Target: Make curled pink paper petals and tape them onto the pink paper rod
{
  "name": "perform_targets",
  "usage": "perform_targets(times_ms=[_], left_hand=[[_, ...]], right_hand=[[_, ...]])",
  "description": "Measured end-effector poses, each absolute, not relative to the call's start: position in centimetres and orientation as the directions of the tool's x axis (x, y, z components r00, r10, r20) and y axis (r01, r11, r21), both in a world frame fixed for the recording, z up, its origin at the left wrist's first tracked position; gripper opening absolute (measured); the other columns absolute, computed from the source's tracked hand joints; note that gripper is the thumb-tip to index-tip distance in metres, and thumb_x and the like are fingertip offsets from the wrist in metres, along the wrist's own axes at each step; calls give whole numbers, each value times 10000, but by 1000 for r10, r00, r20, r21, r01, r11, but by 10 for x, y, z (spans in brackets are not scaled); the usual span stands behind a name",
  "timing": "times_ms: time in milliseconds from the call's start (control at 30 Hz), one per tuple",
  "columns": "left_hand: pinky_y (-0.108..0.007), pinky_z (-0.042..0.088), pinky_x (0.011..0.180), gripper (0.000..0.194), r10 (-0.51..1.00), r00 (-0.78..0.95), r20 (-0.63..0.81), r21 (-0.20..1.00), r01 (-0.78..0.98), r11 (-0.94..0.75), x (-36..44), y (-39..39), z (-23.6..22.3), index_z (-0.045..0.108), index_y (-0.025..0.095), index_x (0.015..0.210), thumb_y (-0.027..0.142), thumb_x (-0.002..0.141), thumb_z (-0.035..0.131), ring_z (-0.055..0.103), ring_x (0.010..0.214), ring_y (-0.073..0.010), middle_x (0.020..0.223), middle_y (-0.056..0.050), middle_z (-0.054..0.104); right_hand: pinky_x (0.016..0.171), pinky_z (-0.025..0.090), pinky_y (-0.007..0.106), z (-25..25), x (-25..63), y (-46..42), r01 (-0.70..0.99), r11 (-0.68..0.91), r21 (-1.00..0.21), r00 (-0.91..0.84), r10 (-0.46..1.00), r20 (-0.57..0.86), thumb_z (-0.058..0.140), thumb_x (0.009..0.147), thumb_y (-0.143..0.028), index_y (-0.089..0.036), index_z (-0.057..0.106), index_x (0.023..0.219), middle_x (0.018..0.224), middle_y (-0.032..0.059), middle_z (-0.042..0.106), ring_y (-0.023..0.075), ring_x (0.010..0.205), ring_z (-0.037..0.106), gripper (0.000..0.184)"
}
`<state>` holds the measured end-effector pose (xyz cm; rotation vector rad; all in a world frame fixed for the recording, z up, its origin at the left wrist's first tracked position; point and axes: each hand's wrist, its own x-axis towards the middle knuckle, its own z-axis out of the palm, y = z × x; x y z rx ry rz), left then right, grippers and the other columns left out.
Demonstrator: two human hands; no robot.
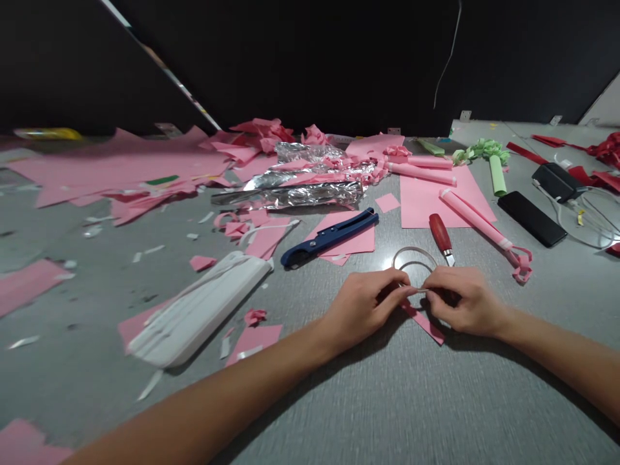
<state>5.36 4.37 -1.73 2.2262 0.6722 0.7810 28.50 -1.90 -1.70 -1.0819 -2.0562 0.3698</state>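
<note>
My left hand (365,303) is closed in a pinch on the near side of a thin, pale hoop (413,249) that looks like a bangle. Opposite it, my right hand (462,300) pinches the same hoop, and the fingertips of both hands almost meet. A narrow pink paper strip (426,325) hangs down between the hands; whether it is fixed to the hoop is hidden by the fingers. Just beyond my right hand lies a red-handled knife (440,234) with a short blade. A dark blue cutting tool (332,239) rests on the table to the left of the hoop.
On the left lies a white bundle of strips (203,310). Pink paper scraps (261,139) and silver foil (310,194) spread along the back. Rolled pink tubes (475,216), a green paper tube (496,175), a black phone (531,218) and a cabled black box (557,181) are at right.
</note>
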Motion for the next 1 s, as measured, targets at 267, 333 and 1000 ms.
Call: perform_targets(times_ms=[267, 333, 1000], left_hand=[[-225, 412, 619, 210, 644, 671, 367, 721, 233, -653, 53, 44, -17, 734, 169, 957, 295, 1100, 645, 574, 599, -113, 748, 26, 727], [-228, 413, 620, 216, 648, 669, 365, 721, 237, -651, 53, 44, -17, 732, 169, 957, 301, 1101, 640, 574, 600, -115, 748, 25, 725], [-266, 465, 627, 177, 758, 610, 230, 870, 220, -442, 54, 47, -14, 721, 179, 1010, 327, 1062, 639, 644, 628, -147, 742, -4, 755]], right_hand=[[667, 455, 265, -16, 288, -19, 519, 603, -606, -354, 797, 490, 506, 937, -58, -157, 723, 981, 808, 16, 684, 136, 695, 612, 243], [663, 456, 269, -14, 289, -20, 515, 589, -623, -360, 808, 466, 533, 977, -95, -155, 731, 1002, 813, 20, 685, 141, 699, 614, 208], [761, 562, 318, -14, 291, -19, 479, 597, -643, -395, 801, 450, 549, 1041, -144, -165, 740, 1235, 1017, 87, 791, 190, 852, 727, 273]])
